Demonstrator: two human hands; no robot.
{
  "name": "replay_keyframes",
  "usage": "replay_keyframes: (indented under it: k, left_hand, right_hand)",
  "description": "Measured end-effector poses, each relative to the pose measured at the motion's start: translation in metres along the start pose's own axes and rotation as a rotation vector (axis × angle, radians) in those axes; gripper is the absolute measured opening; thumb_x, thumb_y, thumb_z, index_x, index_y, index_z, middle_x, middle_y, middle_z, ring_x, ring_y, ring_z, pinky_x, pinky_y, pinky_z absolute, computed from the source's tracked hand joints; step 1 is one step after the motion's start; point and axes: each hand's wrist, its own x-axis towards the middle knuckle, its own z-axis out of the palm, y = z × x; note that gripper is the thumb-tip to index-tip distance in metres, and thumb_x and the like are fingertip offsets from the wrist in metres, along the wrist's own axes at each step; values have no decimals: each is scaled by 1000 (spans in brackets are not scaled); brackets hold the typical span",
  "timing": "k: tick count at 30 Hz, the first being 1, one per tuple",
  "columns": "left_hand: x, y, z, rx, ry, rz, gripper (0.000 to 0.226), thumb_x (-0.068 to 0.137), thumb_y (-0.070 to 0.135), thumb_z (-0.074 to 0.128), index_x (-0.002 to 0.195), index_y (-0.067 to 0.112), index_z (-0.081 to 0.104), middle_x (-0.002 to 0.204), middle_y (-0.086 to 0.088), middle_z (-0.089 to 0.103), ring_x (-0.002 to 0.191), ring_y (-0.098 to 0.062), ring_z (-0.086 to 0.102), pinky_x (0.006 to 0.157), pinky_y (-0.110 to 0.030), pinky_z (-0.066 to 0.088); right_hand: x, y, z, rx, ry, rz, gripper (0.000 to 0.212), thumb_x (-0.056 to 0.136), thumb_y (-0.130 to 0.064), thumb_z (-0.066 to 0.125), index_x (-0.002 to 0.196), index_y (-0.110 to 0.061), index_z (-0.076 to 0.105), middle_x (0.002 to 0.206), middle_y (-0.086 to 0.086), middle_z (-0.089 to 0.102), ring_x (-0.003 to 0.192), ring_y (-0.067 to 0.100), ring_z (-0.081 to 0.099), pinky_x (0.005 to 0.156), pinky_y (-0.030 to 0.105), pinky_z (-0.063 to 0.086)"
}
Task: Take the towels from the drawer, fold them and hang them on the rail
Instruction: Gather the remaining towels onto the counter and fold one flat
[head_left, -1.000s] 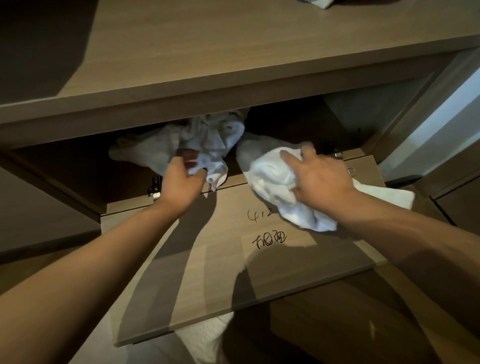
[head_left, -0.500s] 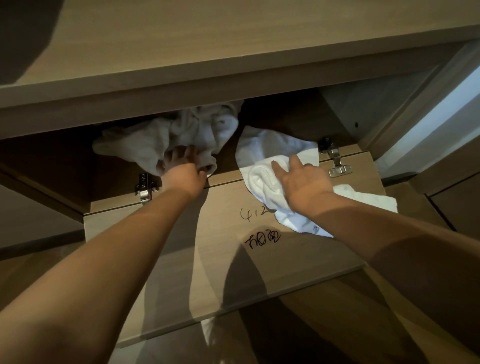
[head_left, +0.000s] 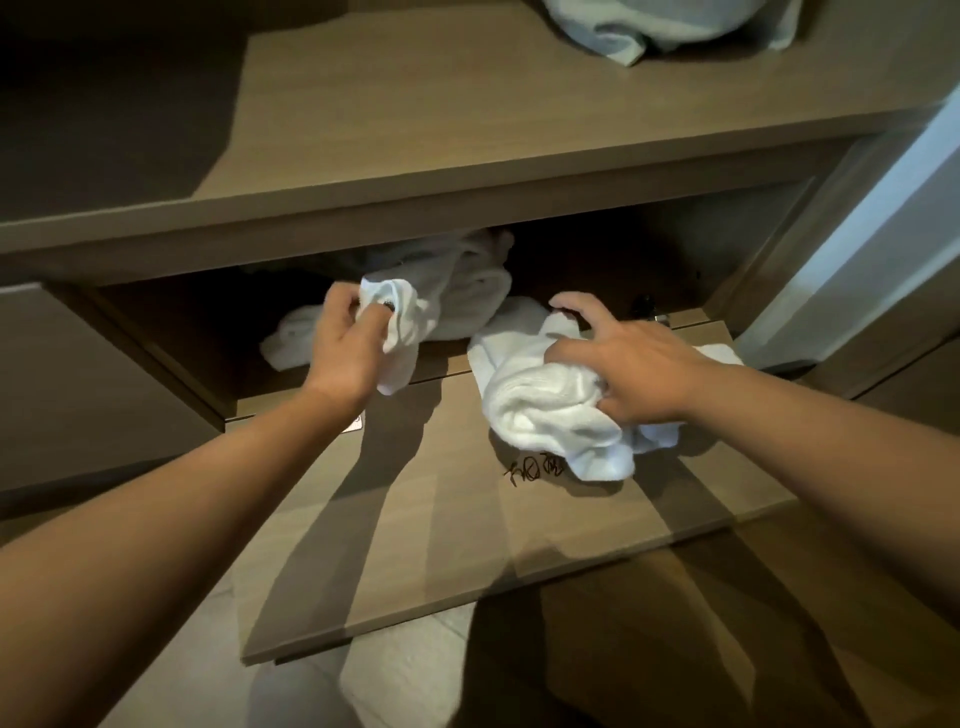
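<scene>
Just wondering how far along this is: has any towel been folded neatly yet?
No: the towel under the right hand and the towel gripped by the left hand are both crumpled.

Shelf towel (head_left: 670, 26) cut off above.

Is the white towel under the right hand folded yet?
Not folded. The towel lies crumpled in a loose heap on the dropped-down door panel, the right hand gripping its bunched cloth.
</scene>
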Motion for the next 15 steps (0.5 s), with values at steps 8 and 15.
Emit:
replay_keyframes:
  k: [8,15]
  left_hand:
    - [-53,36,3,-85,-596,207,7,72,4,52,75,1,57,68,-8,53,63,-13,48,59,-27,38]
    - [-52,40,-2,-181,-694,40,17,67,19,57,71,8,69,68,2,64,68,-9,56,67,-21,44]
  right_hand:
    - [-4,-39,-25,127,124,-230,55,74,-56,72,122,-38,54,163,-10,-2,90,20,59,69,35,48]
    - [-22,-53,-8,307,118,-327,47,75,-30,76,118,-23,61,112,-5,57,95,20,58,66,36,47]
